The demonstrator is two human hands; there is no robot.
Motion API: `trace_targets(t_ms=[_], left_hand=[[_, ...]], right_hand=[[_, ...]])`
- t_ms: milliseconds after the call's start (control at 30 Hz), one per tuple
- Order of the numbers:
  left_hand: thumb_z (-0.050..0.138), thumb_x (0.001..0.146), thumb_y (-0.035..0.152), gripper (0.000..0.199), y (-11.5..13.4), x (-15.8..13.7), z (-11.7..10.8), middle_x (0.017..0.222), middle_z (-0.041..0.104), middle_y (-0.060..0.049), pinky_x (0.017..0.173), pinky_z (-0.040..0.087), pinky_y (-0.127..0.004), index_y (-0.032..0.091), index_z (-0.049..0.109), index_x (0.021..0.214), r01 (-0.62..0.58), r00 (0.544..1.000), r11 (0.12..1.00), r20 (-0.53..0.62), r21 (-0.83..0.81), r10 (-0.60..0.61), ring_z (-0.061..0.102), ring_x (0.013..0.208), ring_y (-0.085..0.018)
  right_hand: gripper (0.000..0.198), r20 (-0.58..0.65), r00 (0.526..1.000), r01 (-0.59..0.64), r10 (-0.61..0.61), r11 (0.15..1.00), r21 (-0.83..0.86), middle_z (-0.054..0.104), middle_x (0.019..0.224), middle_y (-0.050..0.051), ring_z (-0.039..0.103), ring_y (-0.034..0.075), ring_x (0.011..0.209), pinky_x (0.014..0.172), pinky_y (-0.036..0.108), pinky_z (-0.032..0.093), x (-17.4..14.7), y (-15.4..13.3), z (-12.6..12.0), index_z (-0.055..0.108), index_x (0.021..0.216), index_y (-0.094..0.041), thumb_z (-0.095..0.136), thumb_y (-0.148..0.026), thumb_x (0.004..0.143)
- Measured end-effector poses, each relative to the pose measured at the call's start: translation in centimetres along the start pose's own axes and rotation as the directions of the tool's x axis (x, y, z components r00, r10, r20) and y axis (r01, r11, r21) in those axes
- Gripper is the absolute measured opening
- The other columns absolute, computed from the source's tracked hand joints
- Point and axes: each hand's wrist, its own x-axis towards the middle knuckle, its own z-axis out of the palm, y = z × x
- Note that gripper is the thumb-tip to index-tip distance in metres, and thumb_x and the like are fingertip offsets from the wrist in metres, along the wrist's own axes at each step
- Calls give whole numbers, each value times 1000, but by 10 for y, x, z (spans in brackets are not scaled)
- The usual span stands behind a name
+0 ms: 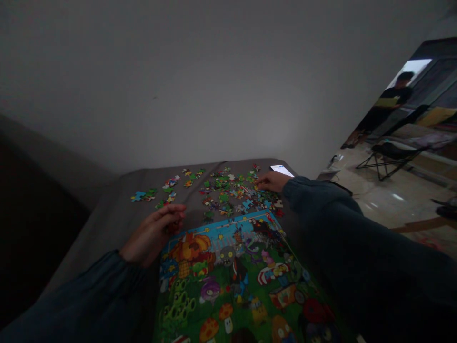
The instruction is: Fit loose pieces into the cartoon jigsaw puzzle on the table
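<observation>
A jigsaw puzzle board [246, 286] lies in front of me, printed with cartoon plants and a grey zombie on green. Beyond its top edge, loose puzzle pieces [224, 186] are scattered in a heap. My right hand [273, 181] is at the right side of that heap, its bent fingers closed down on a puzzle piece that they mostly cover. Beside the board's top left corner, my left hand [157, 228] is raised with curled fingers; whatever is inside them is in shadow.
A smaller group of pieces [143, 195] lies at the left on the grey cloth [110, 209]. A lit phone [282, 170] rests behind my right hand. The wall [214, 85] rises behind the table. Far right are a folding chair [389, 152] and a seated person [398, 95].
</observation>
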Motion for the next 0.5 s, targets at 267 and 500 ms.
trace_targets(t_ms=[267, 500], left_hand=[[76, 53, 21, 25, 6, -7, 6, 69, 62, 1, 50, 40, -20, 16, 69, 76, -16, 1000, 1000, 15, -10, 16, 54, 59, -10], [77, 53, 25, 28, 4, -6, 4, 69, 62, 1, 53, 40, -20, 17, 69, 78, -28, 999, 1000, 32, -1, 28, 54, 59, -10]], right_hand=[[8, 20, 999, 39, -38, 997, -59, 68, 76, 5, 60, 18, 71, 65, 27, 45, 6, -17, 6, 70, 76, -18, 71, -19, 68], [25, -77, 997, 5, -12, 996, -88, 68, 89, 8, 61, 16, 76, 69, 26, 45, 5, -30, -3, 64, 104, -13, 52, -13, 83]])
